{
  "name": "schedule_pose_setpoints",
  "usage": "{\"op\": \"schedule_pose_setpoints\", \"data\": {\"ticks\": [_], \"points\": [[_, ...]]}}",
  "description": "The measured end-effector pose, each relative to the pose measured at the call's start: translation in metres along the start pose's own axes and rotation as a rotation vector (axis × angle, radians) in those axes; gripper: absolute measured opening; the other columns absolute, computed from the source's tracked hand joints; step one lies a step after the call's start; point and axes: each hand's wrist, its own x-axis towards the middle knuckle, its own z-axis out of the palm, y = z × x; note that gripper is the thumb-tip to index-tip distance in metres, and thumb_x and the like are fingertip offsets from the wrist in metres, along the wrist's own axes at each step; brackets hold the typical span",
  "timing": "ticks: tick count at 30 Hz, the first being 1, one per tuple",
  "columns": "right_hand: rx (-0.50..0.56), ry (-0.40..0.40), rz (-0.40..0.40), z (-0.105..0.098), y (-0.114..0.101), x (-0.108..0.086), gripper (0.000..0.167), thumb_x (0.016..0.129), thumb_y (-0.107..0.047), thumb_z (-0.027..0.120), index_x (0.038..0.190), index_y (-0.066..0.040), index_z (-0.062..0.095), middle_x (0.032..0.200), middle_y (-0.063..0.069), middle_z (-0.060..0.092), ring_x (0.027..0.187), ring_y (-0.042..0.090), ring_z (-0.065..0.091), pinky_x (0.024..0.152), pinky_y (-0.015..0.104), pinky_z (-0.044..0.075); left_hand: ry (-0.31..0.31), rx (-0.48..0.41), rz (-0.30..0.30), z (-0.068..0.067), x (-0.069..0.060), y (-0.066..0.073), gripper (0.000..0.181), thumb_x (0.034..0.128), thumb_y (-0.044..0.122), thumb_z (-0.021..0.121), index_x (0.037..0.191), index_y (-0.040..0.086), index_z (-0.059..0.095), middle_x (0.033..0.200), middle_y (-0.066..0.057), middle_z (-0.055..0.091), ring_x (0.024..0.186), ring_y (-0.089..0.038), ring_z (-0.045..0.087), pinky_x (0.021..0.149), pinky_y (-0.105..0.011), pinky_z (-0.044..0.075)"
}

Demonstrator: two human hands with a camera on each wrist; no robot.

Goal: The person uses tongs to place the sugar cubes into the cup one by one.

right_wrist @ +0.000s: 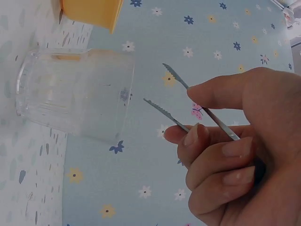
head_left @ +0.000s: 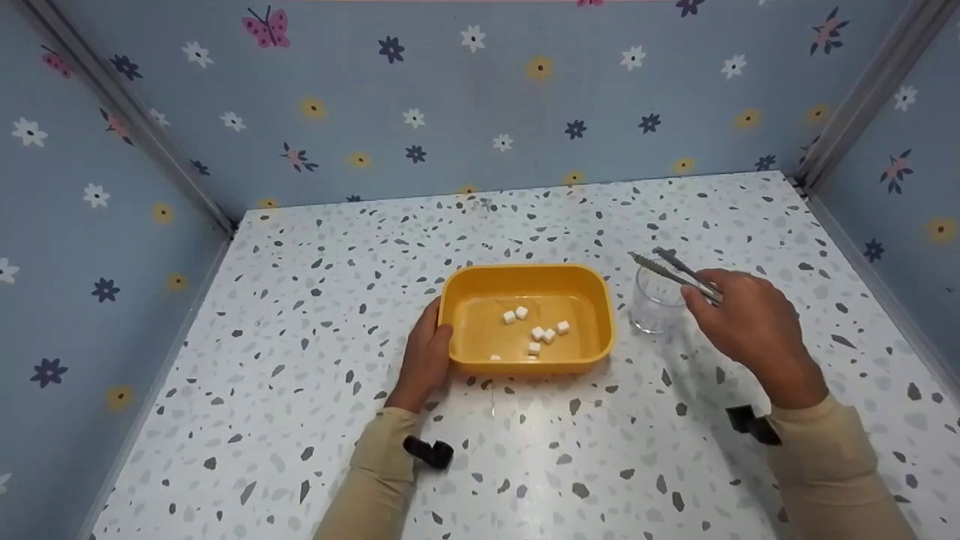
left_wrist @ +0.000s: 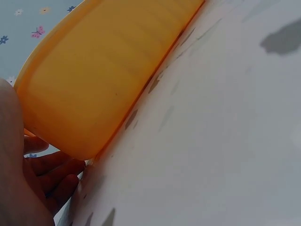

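A yellow container (head_left: 525, 367) stands on the table with several small white cubes (head_left: 538, 334) on its floor. At its left end my left hand (head_left: 424, 360) grips the side, thumb at the rim; the left wrist view shows the fingers (left_wrist: 59, 176) curled by the container's outer wall (left_wrist: 94, 80). My right hand (head_left: 754, 326) holds metal tongs (head_left: 675, 274), their tips apart with nothing between them, above a clear cup (head_left: 654, 311). Seen from the right wrist, the tongs (right_wrist: 214, 120) lie between thumb and fingers, beyond the mouth of the upright cup (right_wrist: 80, 94).
The speckled white table (head_left: 300, 300) reaches back to a blue wall (head_left: 480, 97) with flowers and butterflies, and similar panels rise at left and right. The cup stands just right of the container, with a narrow gap between them.
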Motion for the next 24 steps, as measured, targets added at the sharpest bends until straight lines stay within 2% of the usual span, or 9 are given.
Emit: {"op": "schedule_pose_setpoints", "data": {"ticks": [4,15,24], "points": [[0.004,0.024,-0.03,0.002,-0.003,-0.002,0.043,0.098,-0.031,0.062,0.125,0.003,0.067,0.115,0.026,0.067,0.097,0.042,0.063,0.069,0.057,0.049,-0.002,-0.003,-0.001,0.0,0.0,0.001,0.054,0.1005,0.019,0.039,0.154,0.013,0.038,0.149,0.0,0.047,0.128,-0.016,0.048,0.114,-0.038,0.032],[-0.01,0.021,-0.074,0.012,-0.009,0.001,0.04,0.097,-0.029,0.064,0.122,0.001,0.069,0.114,0.023,0.069,0.1,0.04,0.064,0.074,0.057,0.05,0.004,-0.022,0.024,0.0,0.0,-0.001,0.053,0.1001,0.018,0.039,0.153,0.012,0.039,0.146,-0.001,0.05,0.125,-0.017,0.051,0.113,-0.039,0.033],[0.008,0.02,-0.086,0.017,-0.014,-0.002,0.037,0.095,-0.028,0.067,0.117,0.002,0.071,0.108,0.02,0.071,0.088,0.035,0.066,0.069,0.053,0.052,0.004,-0.007,0.016,0.0,0.0,0.001,0.054,0.0994,0.018,0.039,0.153,0.012,0.039,0.145,-0.001,0.051,0.122,-0.017,0.052,0.112,-0.039,0.034]]}}
